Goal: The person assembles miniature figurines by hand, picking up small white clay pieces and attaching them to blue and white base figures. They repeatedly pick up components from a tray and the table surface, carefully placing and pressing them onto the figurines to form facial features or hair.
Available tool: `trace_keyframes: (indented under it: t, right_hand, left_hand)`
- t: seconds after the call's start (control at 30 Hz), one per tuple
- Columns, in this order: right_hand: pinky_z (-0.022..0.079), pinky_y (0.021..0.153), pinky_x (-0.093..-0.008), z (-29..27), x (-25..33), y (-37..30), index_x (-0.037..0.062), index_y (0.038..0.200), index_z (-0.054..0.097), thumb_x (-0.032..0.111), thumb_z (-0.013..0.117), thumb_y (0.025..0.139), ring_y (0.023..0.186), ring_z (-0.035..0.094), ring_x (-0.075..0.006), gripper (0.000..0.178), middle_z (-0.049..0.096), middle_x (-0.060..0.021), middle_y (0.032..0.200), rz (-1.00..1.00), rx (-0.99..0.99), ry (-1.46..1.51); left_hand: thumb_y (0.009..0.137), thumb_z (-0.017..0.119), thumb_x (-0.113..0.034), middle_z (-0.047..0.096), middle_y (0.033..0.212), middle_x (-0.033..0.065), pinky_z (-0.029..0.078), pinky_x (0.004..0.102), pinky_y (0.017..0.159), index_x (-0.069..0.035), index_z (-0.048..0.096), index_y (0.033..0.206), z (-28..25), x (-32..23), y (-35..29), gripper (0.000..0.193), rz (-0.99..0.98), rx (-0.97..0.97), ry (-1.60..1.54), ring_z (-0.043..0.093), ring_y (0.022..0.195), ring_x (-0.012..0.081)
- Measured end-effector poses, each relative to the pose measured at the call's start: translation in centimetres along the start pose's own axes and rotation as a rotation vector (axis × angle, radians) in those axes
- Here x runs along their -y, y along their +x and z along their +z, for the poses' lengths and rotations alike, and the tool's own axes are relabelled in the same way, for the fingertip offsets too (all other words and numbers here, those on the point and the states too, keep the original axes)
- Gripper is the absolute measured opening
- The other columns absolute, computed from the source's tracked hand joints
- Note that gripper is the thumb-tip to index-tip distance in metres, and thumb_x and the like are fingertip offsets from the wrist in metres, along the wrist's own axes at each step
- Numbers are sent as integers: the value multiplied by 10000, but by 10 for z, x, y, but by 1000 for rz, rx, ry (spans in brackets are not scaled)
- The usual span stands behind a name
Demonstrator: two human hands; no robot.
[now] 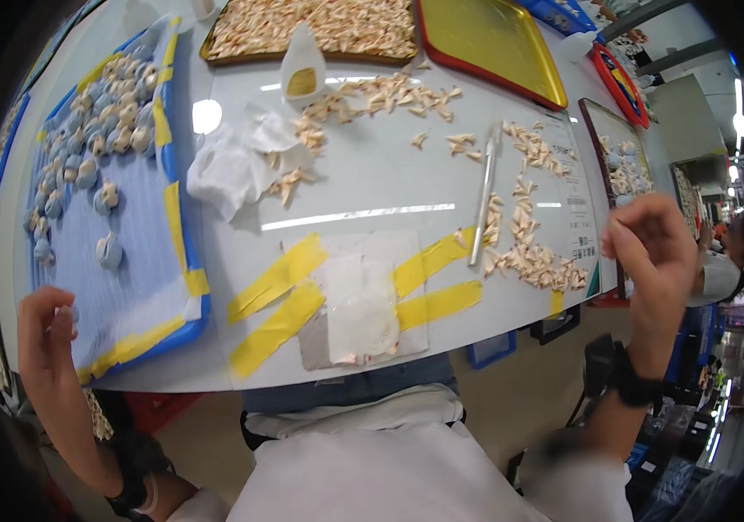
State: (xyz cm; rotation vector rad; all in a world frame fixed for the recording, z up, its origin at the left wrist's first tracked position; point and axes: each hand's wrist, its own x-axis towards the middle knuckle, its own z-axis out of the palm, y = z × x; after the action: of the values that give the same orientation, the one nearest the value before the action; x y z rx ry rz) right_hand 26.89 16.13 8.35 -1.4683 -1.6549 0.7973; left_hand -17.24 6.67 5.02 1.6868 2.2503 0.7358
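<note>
Both hands are well apart: the left hand (44, 326), fingers curled, is at the near left corner of one blue tray (150, 270); the right hand (657, 244), thumb and fingertips bunched, is beside a dark-rimmed tray (603, 122). Whether either grips something, I cannot tell. Blue-and-cream figurines (109, 251) crowd the blue tray's far end, too many to count, with two lying nearer, apart from the cluster. Between the hands, four strips of yellow tape (276, 278) flank one white pad (363, 309). Loose cream pieces (529, 261) lie uncounted around one silver pen-shaped tool (487, 191). Farther back are one squeeze bottle (304, 65), one crumpled white tissue (228, 170) and one yellow tray (489, 48).
</note>
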Motion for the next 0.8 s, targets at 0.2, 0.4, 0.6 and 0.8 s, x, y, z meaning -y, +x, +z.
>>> trace_keyframes:
  t: [0.2, 0.4, 0.6, 0.8]
  right_hand:
    - [451, 593, -230, 38, 17, -52, -39, 788, 583, -64, 642, 674, 651, 541, -155, 131, 544, -107, 743, -13, 57, 399]
    - [458, 609, -242, 66, 16, -55, -43, 788, 638, -143, 587, 652, 693, 571, -166, 176, 592, -141, 815, -89, 101, 254]
    - [460, 568, -263, 82, 37, -38, 1, 766, 536, -16, 660, 696, 622, 557, -160, 143, 555, -100, 699, -87, 247, 316]
    - [457, 581, -247, 95, 38, -23, -12, 773, 533, -41, 661, 682, 635, 554, -148, 159, 556, -97, 696, -164, 292, 177]
  left_hand:
    - [822, 633, -227, 525, 983, 202, 451, 243, 675, -36, 510, 943, 37, -51, -34, 258, 256, 145, -992, 545, 856, 207]
    - [673, 750, -71, 545, 960, 197, 468, 282, 707, 18, 571, 913, 81, -66, -59, 312, 159, 292, -1317, 581, 830, 232]
    - [654, 752, -29, 552, 976, 166, 445, 281, 739, 19, 602, 914, 94, -74, -65, 304, 144, 361, -1408, 577, 855, 212]
    - [702, 699, 11, 540, 1044, 176, 478, 259, 693, 31, 570, 1011, 98, -74, -63, 335, 107, 489, -1458, 580, 904, 226]
